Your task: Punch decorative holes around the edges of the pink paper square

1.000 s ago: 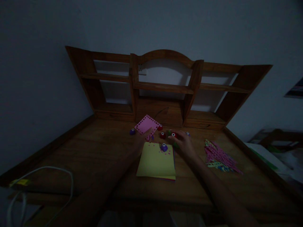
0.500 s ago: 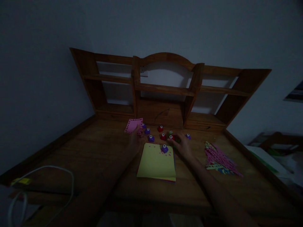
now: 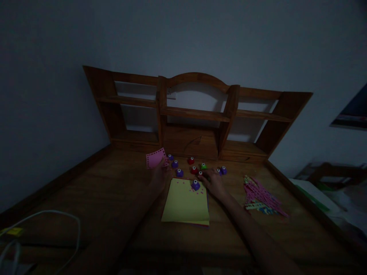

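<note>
Slightly left of frame centre, the left hand (image 3: 159, 175) pinches a pink card (image 3: 155, 157). Rightward, the right hand (image 3: 213, 182) clasps a white-topped red piece (image 3: 200, 173).

The card (image 3: 155, 158) in the left hand (image 3: 159, 176) is pink, with a border of dark shapes. Beside it, three small purple objects (image 3: 179, 174) have white-and-dark tops (image 3: 179, 170). Between the hands are two red objects (image 3: 191, 162) and, near the right hand (image 3: 213, 180), one green object (image 3: 203, 167). Nearer than the hands, the paper (image 3: 186, 206) is yellow, with pink bits (image 3: 202, 192). Right of the right hand, the strips (image 3: 259, 193) are pink, yellow and blue.
</note>
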A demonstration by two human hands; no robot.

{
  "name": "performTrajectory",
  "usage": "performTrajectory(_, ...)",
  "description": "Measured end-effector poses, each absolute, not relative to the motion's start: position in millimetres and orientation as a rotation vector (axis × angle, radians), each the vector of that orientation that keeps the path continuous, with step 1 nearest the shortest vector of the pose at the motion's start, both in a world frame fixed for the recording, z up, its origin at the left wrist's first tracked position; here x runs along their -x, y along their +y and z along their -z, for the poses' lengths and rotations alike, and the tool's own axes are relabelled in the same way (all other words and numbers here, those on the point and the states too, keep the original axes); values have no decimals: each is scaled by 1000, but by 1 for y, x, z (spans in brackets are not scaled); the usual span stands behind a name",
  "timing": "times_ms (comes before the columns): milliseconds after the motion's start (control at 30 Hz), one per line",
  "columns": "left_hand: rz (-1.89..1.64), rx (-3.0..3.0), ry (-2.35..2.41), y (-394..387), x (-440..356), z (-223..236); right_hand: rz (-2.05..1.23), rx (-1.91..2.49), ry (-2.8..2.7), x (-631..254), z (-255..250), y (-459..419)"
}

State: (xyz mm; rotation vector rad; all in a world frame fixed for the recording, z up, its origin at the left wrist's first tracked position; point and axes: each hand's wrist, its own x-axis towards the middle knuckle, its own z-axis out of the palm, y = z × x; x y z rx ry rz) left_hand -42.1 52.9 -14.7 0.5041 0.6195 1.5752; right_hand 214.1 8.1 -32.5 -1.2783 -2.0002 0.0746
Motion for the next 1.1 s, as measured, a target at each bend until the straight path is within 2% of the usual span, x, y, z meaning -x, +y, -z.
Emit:
performTrajectory(133, -1488, -578, 739, 52, 37, 17, 101, 1302, -1812, -231, 18, 11)
performTrajectory(300, -1483, -841, 918, 45, 29, 16, 376, 1733, -1614, -281, 19, 23)
performTrajectory(467, -1448, -1124, 1000, 44, 24, 20, 249, 2074, -1728, -299, 35, 28)
performTrajectory(600, -1362, -1167, 996, 41, 21, 19, 169, 2059, -1668, -296, 35, 26)
performTrajectory(667, -1338, -1154, 997, 39, 19, 17, 70, 1964, -1524, -292, 30, 26)
performTrajectory(833, -1329, -1164, 984, 35, 17, 16, -452, 1383, -1049, -266, 7, 21)
performTrajectory(1100, -1279, -1248, 989, 31, 15, 11, -1252, 877, -1009, -207, -1, -4)
